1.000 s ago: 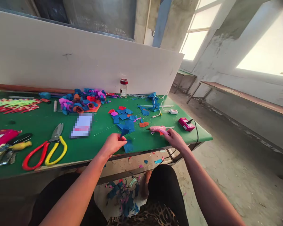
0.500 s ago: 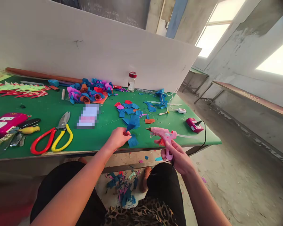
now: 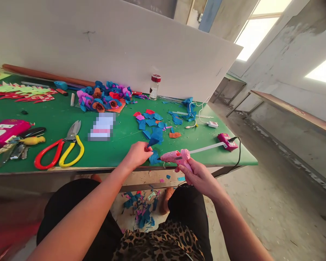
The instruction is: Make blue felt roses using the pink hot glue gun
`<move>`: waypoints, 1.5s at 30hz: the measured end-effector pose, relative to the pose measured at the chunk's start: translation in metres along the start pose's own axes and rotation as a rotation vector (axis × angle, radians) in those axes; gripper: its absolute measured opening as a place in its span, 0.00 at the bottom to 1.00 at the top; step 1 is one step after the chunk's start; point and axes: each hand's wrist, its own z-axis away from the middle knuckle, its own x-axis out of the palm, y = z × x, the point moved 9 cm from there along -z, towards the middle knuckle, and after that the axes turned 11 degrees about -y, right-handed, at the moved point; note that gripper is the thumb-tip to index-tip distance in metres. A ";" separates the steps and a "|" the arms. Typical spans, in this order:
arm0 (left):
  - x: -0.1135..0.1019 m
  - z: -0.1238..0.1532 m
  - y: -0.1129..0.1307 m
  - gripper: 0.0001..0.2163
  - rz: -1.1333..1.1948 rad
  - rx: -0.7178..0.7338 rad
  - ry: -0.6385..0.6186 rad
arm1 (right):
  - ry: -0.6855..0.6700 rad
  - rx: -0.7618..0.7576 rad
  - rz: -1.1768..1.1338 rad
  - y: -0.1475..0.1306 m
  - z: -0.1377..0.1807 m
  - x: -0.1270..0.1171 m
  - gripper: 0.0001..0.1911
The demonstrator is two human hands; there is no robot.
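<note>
My right hand (image 3: pixel 197 174) is closed round the handle of a pink hot glue gun (image 3: pixel 176 157), with a clear glue stick (image 3: pixel 206 148) jutting from its back. The gun's nozzle points left, right beside a blue paper piece (image 3: pixel 153 158) at the table's front edge. My left hand (image 3: pixel 138 155) pinches a blue crepe paper piece (image 3: pixel 155 137) between thumb and fingers. More blue, pink and orange paper scraps (image 3: pixel 152 119) lie just beyond it on the green table (image 3: pixel 119 145).
Red-and-yellow-handled scissors (image 3: pixel 67 145) and a blurred-out phone (image 3: pixel 102 126) lie left. Finished paper flowers (image 3: pixel 103 97) sit behind, near a red-capped jar (image 3: pixel 154 87). A magenta power box (image 3: pixel 227 142) with a black cord stands right. Paper scraps (image 3: pixel 143 214) litter the floor.
The glue gun has moved left and tilted, bringing its nozzle to the lower blue paper piece near my left hand. My left hand keeps its pinch. The view has shifted slightly.
</note>
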 end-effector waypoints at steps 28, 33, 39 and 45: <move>0.001 0.002 0.004 0.04 -0.015 0.039 -0.021 | 0.030 -0.071 0.338 -0.017 -0.004 0.008 0.13; 0.002 0.002 0.005 0.04 -0.015 0.040 -0.021 | 0.019 -0.073 0.316 -0.021 -0.005 0.009 0.14; 0.003 0.000 0.003 0.05 -0.021 0.049 -0.024 | 0.016 -0.072 0.318 -0.022 -0.005 0.010 0.14; 0.002 0.001 0.004 0.05 -0.027 0.049 -0.034 | 0.024 -0.077 0.340 -0.021 -0.005 0.008 0.15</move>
